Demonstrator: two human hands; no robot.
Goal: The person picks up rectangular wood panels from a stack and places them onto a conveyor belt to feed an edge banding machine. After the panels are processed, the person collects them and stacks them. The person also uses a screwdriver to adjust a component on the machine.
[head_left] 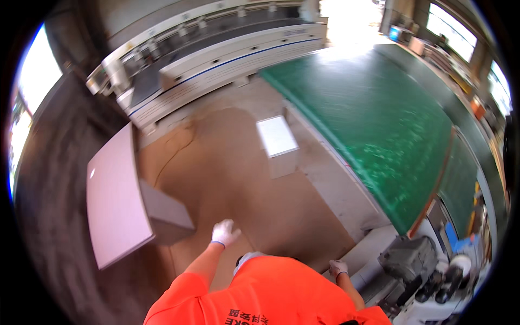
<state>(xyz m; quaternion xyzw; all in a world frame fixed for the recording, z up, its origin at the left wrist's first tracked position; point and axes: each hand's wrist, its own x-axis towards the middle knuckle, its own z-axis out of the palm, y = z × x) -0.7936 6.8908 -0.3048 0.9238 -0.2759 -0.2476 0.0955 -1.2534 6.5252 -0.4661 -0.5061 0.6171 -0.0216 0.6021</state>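
Note:
My left hand [226, 233], in a white glove, is held out over the brown floor covering with its fingers apart and nothing in them. To its left stands a work table or stack with a pale pinkish, wood-grained panel top [116, 197], which the hand does not touch. My right hand [338, 267], also gloved, hangs at my right side near the grey machine [409, 255]. Its fingers look curled in, and I see nothing in them. Ahead of me is a small stand with a white top [277, 134].
A large table with a shiny green belt surface [357, 119] fills the right side. Along the back runs a long white machine [238, 62] with a dark bed. A thin cable [174, 157] lies on the brown floor covering [222, 162]. Shelves with assorted goods line the far right.

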